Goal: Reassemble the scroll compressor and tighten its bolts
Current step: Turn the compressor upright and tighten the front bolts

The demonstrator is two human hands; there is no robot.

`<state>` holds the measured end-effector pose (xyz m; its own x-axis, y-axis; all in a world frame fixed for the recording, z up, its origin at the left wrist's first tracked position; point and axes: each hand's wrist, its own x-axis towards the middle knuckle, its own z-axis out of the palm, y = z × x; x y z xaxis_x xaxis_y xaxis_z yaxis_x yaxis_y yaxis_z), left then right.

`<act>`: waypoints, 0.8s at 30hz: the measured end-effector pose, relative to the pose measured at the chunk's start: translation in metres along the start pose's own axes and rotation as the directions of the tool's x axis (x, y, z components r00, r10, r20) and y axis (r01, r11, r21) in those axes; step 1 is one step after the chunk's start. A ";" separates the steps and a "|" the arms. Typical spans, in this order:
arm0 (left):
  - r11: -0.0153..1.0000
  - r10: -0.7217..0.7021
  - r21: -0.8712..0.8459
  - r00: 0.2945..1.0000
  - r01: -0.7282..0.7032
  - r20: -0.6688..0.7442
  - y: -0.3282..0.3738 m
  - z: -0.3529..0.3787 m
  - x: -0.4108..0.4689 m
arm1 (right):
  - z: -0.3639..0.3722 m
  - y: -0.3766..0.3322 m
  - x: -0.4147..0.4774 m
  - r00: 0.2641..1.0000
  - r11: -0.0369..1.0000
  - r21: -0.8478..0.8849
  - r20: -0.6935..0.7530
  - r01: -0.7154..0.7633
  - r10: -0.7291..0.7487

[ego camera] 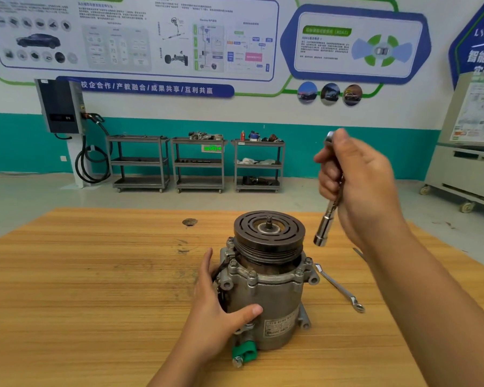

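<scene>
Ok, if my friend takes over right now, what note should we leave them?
Left grip holds the compressor body, upright on the table.
Right grip holds the socket driver in the air, right of the pulley, socket down, touching no bolt.
Done: housing together, bolts sitting in the flange.
To do: put the socket on each bolt and tighten; how tight they are cannot be seen.
A spanner lies on the table to the right.

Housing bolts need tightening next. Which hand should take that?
Right. The right hand holds the socket driver, its socket end hanging beside the pulley, just above the bolts. The left hand is busy steadying the compressor.
</scene>
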<state>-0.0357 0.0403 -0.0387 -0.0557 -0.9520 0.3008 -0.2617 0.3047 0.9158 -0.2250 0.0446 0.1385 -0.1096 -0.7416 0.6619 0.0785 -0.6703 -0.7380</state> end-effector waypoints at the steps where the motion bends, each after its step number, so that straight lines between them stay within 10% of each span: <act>1: 0.999 -0.018 -0.031 1.000 0.017 -0.014 -0.002 0.002 -0.002 | -0.007 0.001 0.000 1.000 0.992 -0.123 0.016 0.009 -0.007; 5: 0.990 -0.076 -0.127 0.996 0.069 -0.051 -0.006 0.014 -0.011 | -0.043 0.024 -0.018 0.997 0.799 -0.601 0.044 -0.029 0.070; 12: 0.995 -0.040 -0.099 0.984 0.022 -0.176 -0.008 0.033 -0.020 | -0.096 0.089 -0.082 0.971 0.643 -0.747 -0.018 -0.172 0.239; 24: 0.989 -0.073 -0.144 0.961 0.035 -0.266 0.004 0.049 -0.025 | -0.095 0.149 -0.129 0.837 0.301 -0.954 0.172 0.009 0.519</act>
<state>-0.0830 0.0643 -0.0555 0.2218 -0.9299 0.2934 -0.1219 0.2721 0.9545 -0.2932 0.0432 -0.0691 0.1191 -0.9738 0.1940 -0.9222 -0.1809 -0.3419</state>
